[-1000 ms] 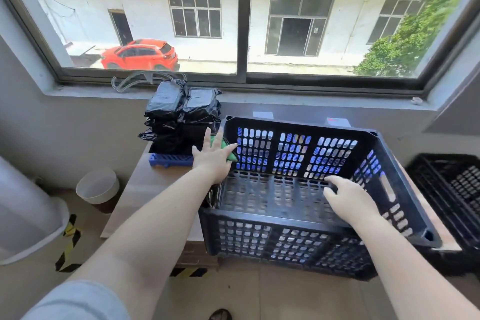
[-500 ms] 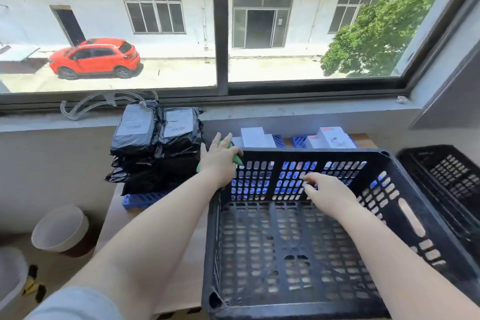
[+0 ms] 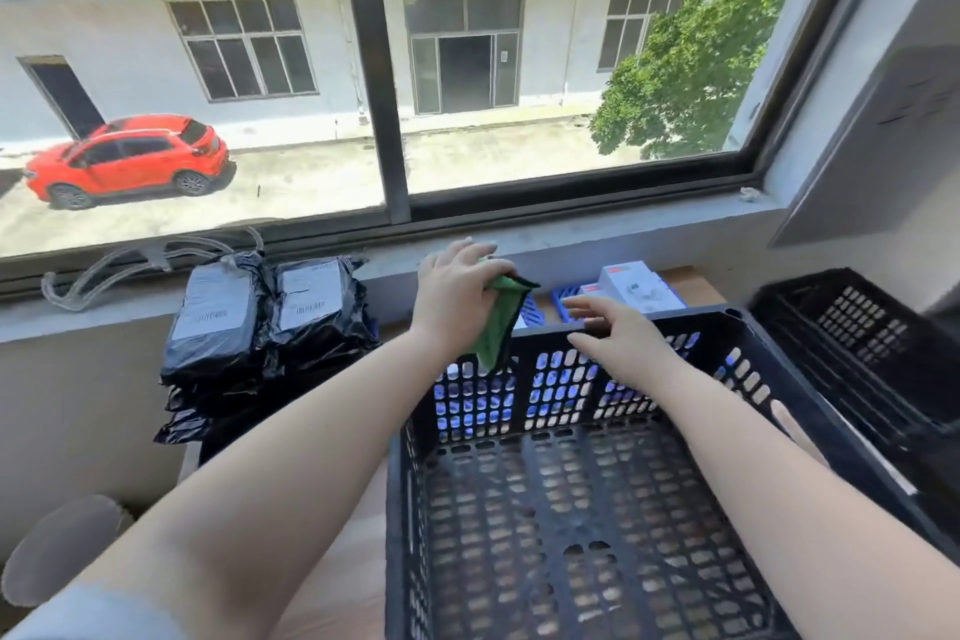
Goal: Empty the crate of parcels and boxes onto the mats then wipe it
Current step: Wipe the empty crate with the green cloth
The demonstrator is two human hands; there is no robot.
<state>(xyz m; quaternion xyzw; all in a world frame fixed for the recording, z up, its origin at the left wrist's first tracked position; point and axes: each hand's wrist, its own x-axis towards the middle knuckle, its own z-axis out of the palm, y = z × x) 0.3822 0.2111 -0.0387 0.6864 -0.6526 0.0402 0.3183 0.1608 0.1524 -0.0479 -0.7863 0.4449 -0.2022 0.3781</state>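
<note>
- My left hand (image 3: 457, 299) is raised above the far rim of the crate (image 3: 587, 483), fingers curled round a green cloth (image 3: 500, 327); the cloth hangs down from the grip and its lower end overlaps the top of the crate's far wall.
- My right hand (image 3: 618, 343) is at the far rim of the crate, fingers extended and relaxed, gripping nothing; the fingertips lie at the rim's top edge, but I cannot tell for certain whether they touch it.
- The crate is black, with perforated walls and floor, and stands on the table (image 3: 343, 561) directly in front of me. Its interior holds no parcels or boxes.
- Black parcels (image 3: 260, 327) with white labels are stacked on the table to the left of the crate, against the wall under the window sill (image 3: 104, 314).
- White boxes (image 3: 636, 288) rest beyond the crate's far wall, on blue mats (image 3: 563, 299) that show partly between my two hands.
- A second black crate (image 3: 852, 343) stands just beside the first, on its right.
- A clear plastic hanger (image 3: 124, 265) lies on the window sill above the parcels.
- A round, pale container (image 3: 57, 546) sits low at the left, blurred at the frame's edge.
- Through the window, a red car (image 3: 130, 161) is parked before a white building, and a green tree (image 3: 696, 57) stands to the right.
</note>
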